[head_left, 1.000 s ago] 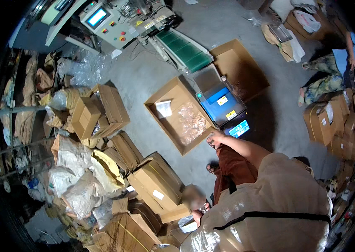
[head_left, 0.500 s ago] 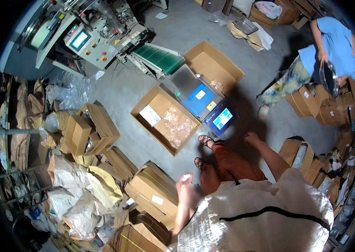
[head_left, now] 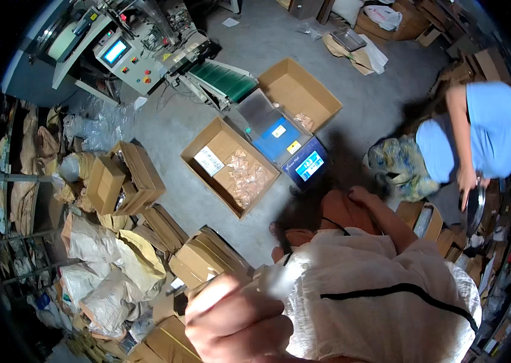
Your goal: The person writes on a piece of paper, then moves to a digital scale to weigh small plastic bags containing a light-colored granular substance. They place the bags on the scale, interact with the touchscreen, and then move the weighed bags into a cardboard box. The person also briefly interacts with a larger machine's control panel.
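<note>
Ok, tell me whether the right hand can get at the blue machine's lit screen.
Probably yes, perhaps with bending: the right hand is near the leg, and nothing visible blocks its way to the screen.

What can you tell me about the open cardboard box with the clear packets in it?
The open cardboard box is brown and rectangular, with low walls. It sits angled on the grey floor, left of the blue-topped machine; whether they touch is unclear. Shiny see-through packets lie toward its near end, a white sheet by its left wall. Neither the left hand nor the right hand touches it.
</note>
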